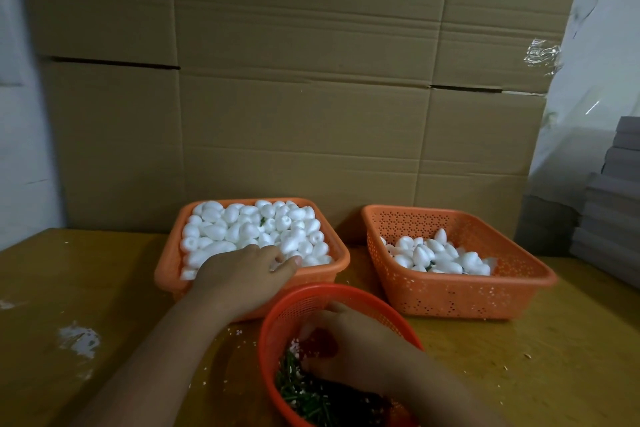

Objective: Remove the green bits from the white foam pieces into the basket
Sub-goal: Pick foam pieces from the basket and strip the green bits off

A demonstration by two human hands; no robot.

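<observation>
While the left hand (pixel 242 274) reaches over the near rim of the full square basket (pixel 166 274), its fingers (pixel 284 262) lie curled down among the white foam pieces (pixel 249 229); whether they pinch one piece or merely touch the heap cannot be told, since the knuckles hide the tips. Just beyond those fingers a dark green bit (pixel 262 220) shows between the pieces, so this stock appears unprocessed.

The right hand (pixel 349 354) sits inside the round red basket (pixel 277 329), nearest the viewer. Its fingers are curled and blurred, with red basket mesh showing between them; what they hold, if anything, cannot be told. Directly below and beside these fingers lies a dark pile of green bits (pixel 304 395), mixed with white crumbs.

To the right of both hands, well apart from the fingers, stands a second square basket (pixel 450 291), holding a shallow layer of foam pieces (pixel 440 255). A dark fleck shows among them, so its role as the finished lot is a judgement only.

Assessment: work is under way but far from complete. A fair quantity of green has been collected; the left basket remains heaped to its rim. White crumbs are scattered on the worktop (pixel 104 288).
</observation>
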